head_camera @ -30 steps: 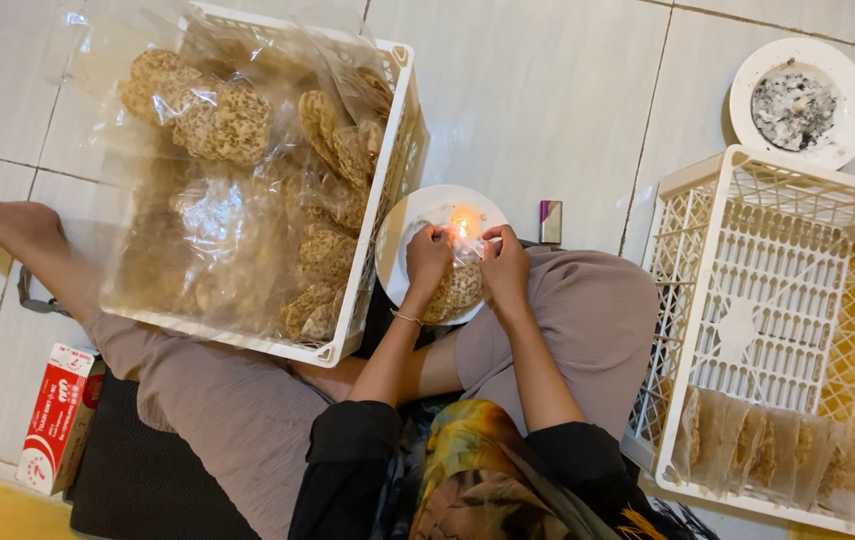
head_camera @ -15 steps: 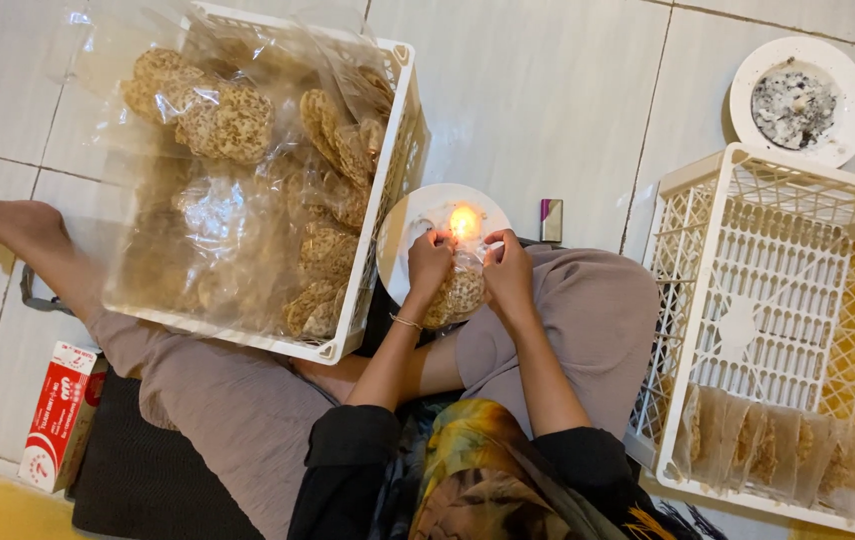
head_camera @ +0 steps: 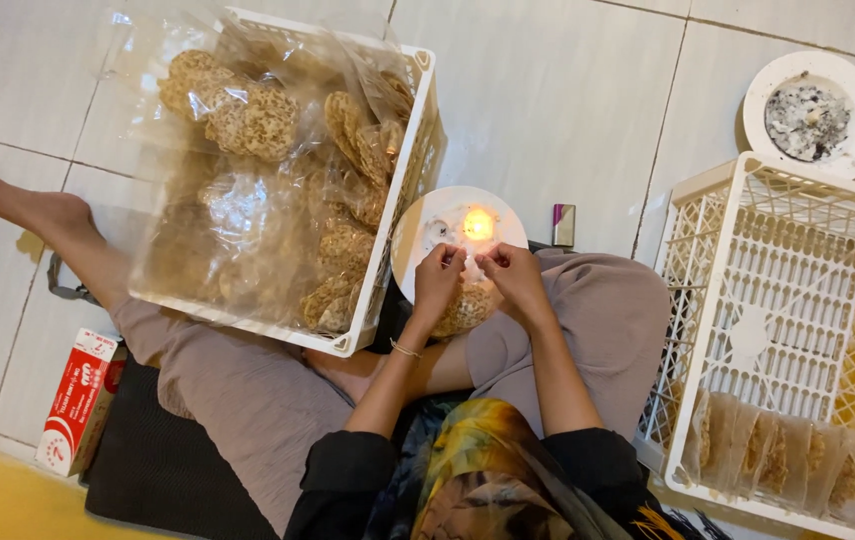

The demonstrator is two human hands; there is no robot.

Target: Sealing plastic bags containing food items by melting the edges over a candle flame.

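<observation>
I see both hands: left hand (head_camera: 438, 278), right hand (head_camera: 510, 275), fingers pinched shut on clear cracker bag (head_camera: 466, 305), its top edge at candle flame (head_camera: 479, 224) just beyond fingertips. Since a second ago, hands barely shifted, bag edge kept at flame. Plate (head_camera: 418, 232) round, white. Left: white lattice crate (head_camera: 403, 180), crinkly bags of lacy brown crackers. Right: second crate (head_camera: 798, 300).
</observation>
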